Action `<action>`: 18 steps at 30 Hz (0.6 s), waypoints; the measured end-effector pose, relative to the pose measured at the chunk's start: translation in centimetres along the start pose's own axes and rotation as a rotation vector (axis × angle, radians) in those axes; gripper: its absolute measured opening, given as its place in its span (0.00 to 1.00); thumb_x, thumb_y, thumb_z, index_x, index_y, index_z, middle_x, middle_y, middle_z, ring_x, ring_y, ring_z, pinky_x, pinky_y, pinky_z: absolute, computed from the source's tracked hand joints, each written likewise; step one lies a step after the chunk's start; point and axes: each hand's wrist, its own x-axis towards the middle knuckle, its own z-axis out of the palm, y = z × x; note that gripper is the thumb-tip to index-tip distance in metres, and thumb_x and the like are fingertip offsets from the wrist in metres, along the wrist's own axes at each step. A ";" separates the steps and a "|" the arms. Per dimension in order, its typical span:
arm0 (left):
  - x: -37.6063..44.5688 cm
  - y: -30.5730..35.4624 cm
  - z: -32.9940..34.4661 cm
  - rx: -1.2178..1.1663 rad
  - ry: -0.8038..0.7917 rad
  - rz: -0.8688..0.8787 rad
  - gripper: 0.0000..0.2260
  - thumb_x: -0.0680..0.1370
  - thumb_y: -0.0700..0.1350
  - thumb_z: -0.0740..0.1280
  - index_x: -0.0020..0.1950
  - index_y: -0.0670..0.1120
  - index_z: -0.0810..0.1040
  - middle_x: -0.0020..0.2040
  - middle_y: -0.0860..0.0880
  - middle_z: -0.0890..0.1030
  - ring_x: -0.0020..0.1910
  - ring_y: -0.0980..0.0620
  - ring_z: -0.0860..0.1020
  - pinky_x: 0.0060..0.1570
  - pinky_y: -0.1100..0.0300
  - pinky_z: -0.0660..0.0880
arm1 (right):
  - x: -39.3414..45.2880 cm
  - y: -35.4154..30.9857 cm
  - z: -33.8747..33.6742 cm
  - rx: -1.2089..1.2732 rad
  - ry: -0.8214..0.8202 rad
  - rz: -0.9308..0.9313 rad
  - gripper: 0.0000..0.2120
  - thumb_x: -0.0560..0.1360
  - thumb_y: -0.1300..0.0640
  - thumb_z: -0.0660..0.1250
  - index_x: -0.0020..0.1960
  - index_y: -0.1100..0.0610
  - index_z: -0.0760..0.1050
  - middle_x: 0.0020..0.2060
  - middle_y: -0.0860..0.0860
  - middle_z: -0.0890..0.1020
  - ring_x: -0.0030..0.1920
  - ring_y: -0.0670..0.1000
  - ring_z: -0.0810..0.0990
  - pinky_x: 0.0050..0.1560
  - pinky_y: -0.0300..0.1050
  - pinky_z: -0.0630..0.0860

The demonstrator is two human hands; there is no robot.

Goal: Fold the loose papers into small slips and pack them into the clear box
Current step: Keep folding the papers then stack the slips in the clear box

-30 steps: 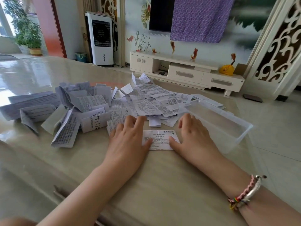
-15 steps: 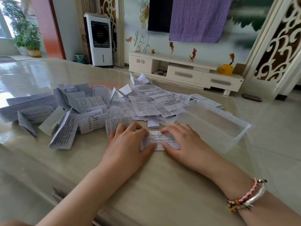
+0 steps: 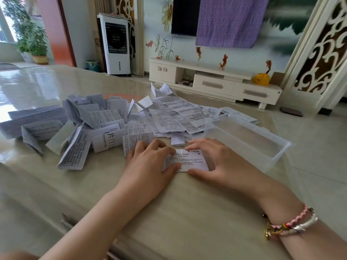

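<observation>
On glossy table (image 3: 187, 212), paper pile (image 3: 131, 119), clear box (image 3: 262, 145).

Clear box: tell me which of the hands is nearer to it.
Right. The right hand rests on the paper slip just beside the near left corner of the clear box. The left hand grips the slip's other end, farther from the box.
</observation>
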 end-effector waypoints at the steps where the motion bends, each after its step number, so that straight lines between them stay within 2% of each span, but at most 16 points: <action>1: 0.0 0.0 0.0 0.000 0.000 0.000 0.19 0.76 0.64 0.59 0.65 0.62 0.71 0.62 0.62 0.68 0.57 0.51 0.63 0.64 0.52 0.63 | 0.0 0.1 -0.2 -0.003 0.010 -0.021 0.22 0.71 0.45 0.73 0.63 0.46 0.74 0.65 0.40 0.73 0.66 0.38 0.67 0.68 0.36 0.63; 5: 0.0 0.0 0.0 -0.002 -0.002 -0.006 0.18 0.77 0.63 0.59 0.66 0.62 0.71 0.63 0.63 0.67 0.57 0.52 0.62 0.62 0.54 0.61 | -0.2 0.3 -0.7 -0.073 0.026 -0.074 0.20 0.71 0.47 0.72 0.62 0.46 0.75 0.66 0.40 0.72 0.67 0.38 0.66 0.70 0.40 0.63; 8: 0.0 0.0 0.0 -0.002 -0.004 -0.007 0.18 0.77 0.63 0.59 0.67 0.62 0.71 0.62 0.63 0.67 0.57 0.52 0.62 0.61 0.55 0.60 | -0.4 -0.1 -0.6 -0.162 0.054 -0.138 0.17 0.71 0.49 0.67 0.60 0.46 0.76 0.65 0.41 0.74 0.68 0.41 0.68 0.68 0.44 0.65; 13: 0.1 -0.1 0.2 -0.019 -0.002 0.003 0.17 0.78 0.61 0.60 0.66 0.63 0.72 0.63 0.64 0.67 0.57 0.52 0.62 0.62 0.54 0.61 | -0.1 -0.6 -0.5 -0.281 0.178 -0.198 0.15 0.67 0.62 0.69 0.52 0.50 0.78 0.55 0.44 0.80 0.61 0.46 0.75 0.62 0.47 0.71; 15: 0.1 -0.2 0.2 -0.031 -0.014 0.018 0.16 0.78 0.61 0.60 0.66 0.65 0.72 0.64 0.65 0.67 0.56 0.53 0.60 0.63 0.54 0.60 | 0.2 -0.4 -0.3 -0.251 0.203 -0.179 0.15 0.65 0.65 0.70 0.49 0.51 0.78 0.51 0.45 0.81 0.58 0.47 0.77 0.60 0.50 0.72; 18: 0.0 -0.3 0.2 -0.069 -0.038 0.057 0.14 0.78 0.61 0.61 0.64 0.69 0.72 0.64 0.67 0.66 0.52 0.55 0.58 0.65 0.53 0.61 | 0.2 -0.4 -0.2 -0.076 0.208 -0.105 0.12 0.67 0.65 0.69 0.45 0.50 0.78 0.45 0.42 0.81 0.52 0.45 0.77 0.59 0.49 0.72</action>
